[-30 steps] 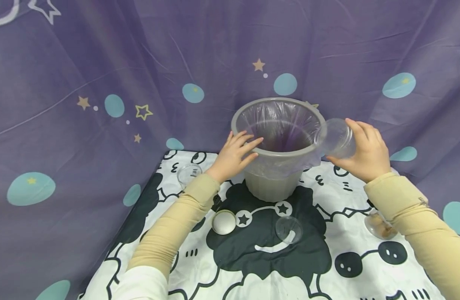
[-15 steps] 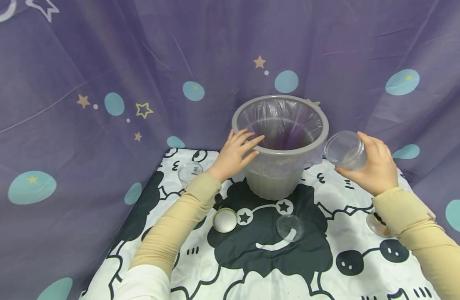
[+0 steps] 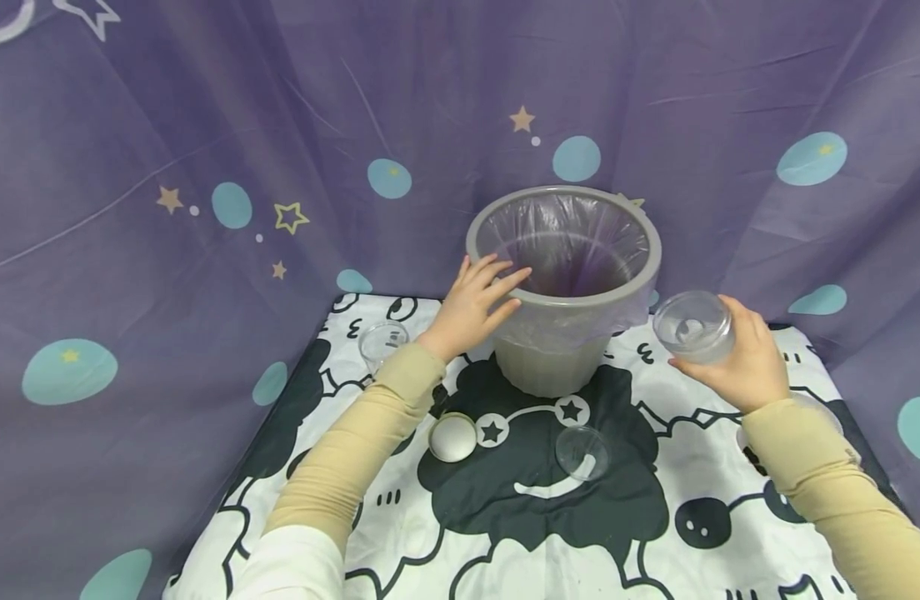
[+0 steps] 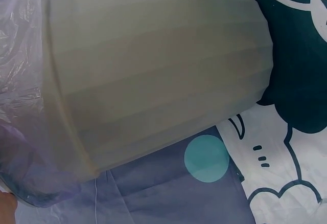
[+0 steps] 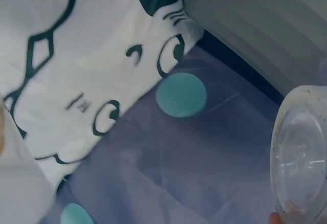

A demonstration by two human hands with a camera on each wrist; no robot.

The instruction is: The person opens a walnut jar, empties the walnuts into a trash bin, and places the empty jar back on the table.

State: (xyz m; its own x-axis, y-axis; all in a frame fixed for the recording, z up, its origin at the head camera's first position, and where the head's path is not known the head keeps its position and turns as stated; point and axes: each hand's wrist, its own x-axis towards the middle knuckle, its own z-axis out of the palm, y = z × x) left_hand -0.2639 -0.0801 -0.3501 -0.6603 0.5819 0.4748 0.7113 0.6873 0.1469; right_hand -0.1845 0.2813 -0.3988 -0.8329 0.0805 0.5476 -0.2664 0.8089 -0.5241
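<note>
My left hand (image 3: 473, 302) rests on the near left rim of a grey bin (image 3: 547, 367), its fingers spread and mostly straight. A clear plastic liner (image 4: 20, 55) hangs over the bin's rim. To the right of the bin, my right hand (image 3: 748, 358) holds a clear round plastic jar (image 3: 694, 329) by its side, above the cloth and apart from the bin. In the right wrist view the jar's round end (image 5: 301, 157) faces the camera, and I make out no contents. Only fingertips of each hand appear in the wrist views.
A white round lid (image 3: 452, 438) with a gold edge and a clear disc (image 3: 582, 452) lie on the patterned cloth (image 3: 542, 558). A clear round container (image 3: 381, 340) stands behind my left forearm. Another clear object (image 3: 816, 408) is partly hidden by my right sleeve. A purple curtain (image 3: 400, 83) hangs behind.
My right hand has moved the jar down and away from the bin's right rim, turning it more upright. My left hand stays on the rim. The head view has shifted slightly.
</note>
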